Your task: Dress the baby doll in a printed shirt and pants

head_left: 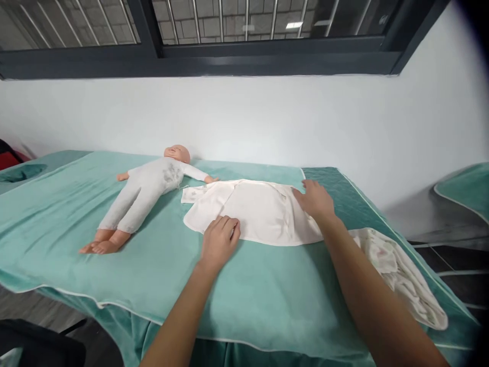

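A white baby garment (260,209) lies spread flat on the green bed cover, with a narrow part bearing small snap-like dots at its left end. At the garment's lower edge, my left hand (220,239) is closed, its fingers curled in against the cloth. My right hand (315,199) lies over the right end of the garment with thumb and fingers apart, covering part of that edge. To the left, a baby doll (148,183) in a white-grey bodysuit lies on its back, one outstretched hand close to the garment's upper left edge.
A crumpled white cloth (397,275) lies on the right side of the bed, beside my right forearm. The green cover (114,285) hangs over the front edge. Behind the bed are a white wall (244,117) and a barred window. A dark chair-like object (42,344) stands at lower left.
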The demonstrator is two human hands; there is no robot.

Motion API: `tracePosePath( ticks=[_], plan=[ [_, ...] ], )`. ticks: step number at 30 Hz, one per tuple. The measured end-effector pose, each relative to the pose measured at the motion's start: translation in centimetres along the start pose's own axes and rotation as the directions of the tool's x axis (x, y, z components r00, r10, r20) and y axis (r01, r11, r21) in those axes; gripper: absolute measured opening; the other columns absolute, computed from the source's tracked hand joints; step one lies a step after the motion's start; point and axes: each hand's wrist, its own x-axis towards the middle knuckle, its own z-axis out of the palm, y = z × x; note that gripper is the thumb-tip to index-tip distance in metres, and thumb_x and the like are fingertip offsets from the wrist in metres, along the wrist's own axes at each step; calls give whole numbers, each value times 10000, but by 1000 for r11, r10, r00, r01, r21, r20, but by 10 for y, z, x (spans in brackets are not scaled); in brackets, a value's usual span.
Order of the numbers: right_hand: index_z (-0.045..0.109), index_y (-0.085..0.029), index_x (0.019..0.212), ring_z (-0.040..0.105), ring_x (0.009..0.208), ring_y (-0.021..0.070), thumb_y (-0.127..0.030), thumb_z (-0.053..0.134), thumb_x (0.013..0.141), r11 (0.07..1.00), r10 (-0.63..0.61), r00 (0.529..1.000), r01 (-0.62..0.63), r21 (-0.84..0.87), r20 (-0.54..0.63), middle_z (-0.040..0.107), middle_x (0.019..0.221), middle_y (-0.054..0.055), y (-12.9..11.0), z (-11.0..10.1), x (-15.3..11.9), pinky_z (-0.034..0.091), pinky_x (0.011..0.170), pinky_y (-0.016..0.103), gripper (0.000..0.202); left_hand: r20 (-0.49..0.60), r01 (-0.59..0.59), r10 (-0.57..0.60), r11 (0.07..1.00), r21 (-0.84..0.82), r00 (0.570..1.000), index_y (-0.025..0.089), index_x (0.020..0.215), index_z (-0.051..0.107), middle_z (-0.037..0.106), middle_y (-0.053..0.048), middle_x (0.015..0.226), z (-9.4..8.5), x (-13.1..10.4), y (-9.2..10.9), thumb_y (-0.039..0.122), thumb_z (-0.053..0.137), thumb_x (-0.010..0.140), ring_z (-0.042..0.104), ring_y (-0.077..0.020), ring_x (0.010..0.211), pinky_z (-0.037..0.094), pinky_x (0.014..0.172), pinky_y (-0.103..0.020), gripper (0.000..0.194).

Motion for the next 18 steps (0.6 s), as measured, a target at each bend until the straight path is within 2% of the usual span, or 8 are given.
tracePosePath(
  ticks=[2, 4, 6, 9, 12, 14, 16, 18],
  plan=[
    [573, -169, 1304, 595, 1140, 327, -525, 541, 897, 993, 122, 984, -121, -11, 127, 622, 1273, 143, 26, 1, 5, 475, 923, 444, 542, 37, -13, 16, 996, -87, 999, 193, 952, 639, 663, -47, 874, 5, 5, 13, 213, 439, 990, 581, -178, 832, 434, 777, -306, 205],
    [626, -210, 1223, 623, 1087, 310, -500, 545, 893, 991, 134, 973, -136, -5, 190, 659, 1211, 106, 40, 6, 5, 483, 874, 416, 446, 49, 16, -6, 978, -208, 999, 196, 972, 637, 662, -44, 894, 14, 11, 29, 205, 438, 990, 588, -172, 853, 447, 784, -295, 200],
    [660, -247, 1154, 630, 1068, 295, -414, 519, 911, 994, 110, 979, -112, 0, 173, 676, 1179, 74, 43, 10, 5, 479, 849, 395, 326, 56, 68, -52, 940, -333, 997, 201, 1001, 635, 662, -38, 914, 27, 20, 47, 204, 443, 988, 597, -164, 883, 461, 798, -284, 192],
    [649, -247, 1188, 596, 1130, 285, -292, 469, 929, 995, 99, 993, -98, -12, 67, 638, 1262, 83, 39, 9, 6, 457, 886, 393, 318, 129, 147, -100, 887, -438, 987, 210, 1066, 629, 670, -32, 973, 49, 41, 74, 202, 486, 964, 615, -159, 929, 478, 826, -280, 175],
    [649, -211, 1182, 578, 1144, 254, -248, 444, 945, 999, -13, 989, 19, 38, -146, 635, 1257, 95, 32, 4, 3, 438, 928, 360, 315, 237, 239, -158, 897, -371, 959, 224, 1123, 621, 676, -38, 1013, 71, 64, 95, 292, 543, 949, 637, -180, 926, 486, 802, -302, 202],
    [654, -210, 1137, 616, 1040, 205, -263, 438, 964, 981, -122, 973, 148, 128, -196, 680, 1145, 69, 27, 3, -1, 443, 898, 301, 282, 280, 270, -194, 926, -264, 940, 233, 1145, 614, 678, -49, 1006, 82, 75, 105, 408, 551, 946, 646, -210, 896, 481, 745, -322, 272],
    [655, -224, 1093, 637, 926, 182, -287, 447, 971, 970, -154, 983, 170, 174, -100, 708, 1023, 42, 23, 5, -7, 444, 827, 271, 250, 302, 231, -174, 959, -165, 937, 240, 1141, 608, 676, -59, 1005, 90, 80, 109, 431, 538, 948, 644, -242, 912, 466, 703, -328, 281],
    [665, -241, 1036, 640, 892, 195, -296, 458, 964, 990, -90, 995, 86, 112, 35, 709, 981, 37, 21, 7, -11, 425, 755, 274, 227, 308, 169, -126, 979, -117, 943, 252, 1144, 597, 674, -57, 1024, 94, 80, 109, 355, 524, 954, 636, -252, 958, 452, 695, -321, 228]
  ],
)
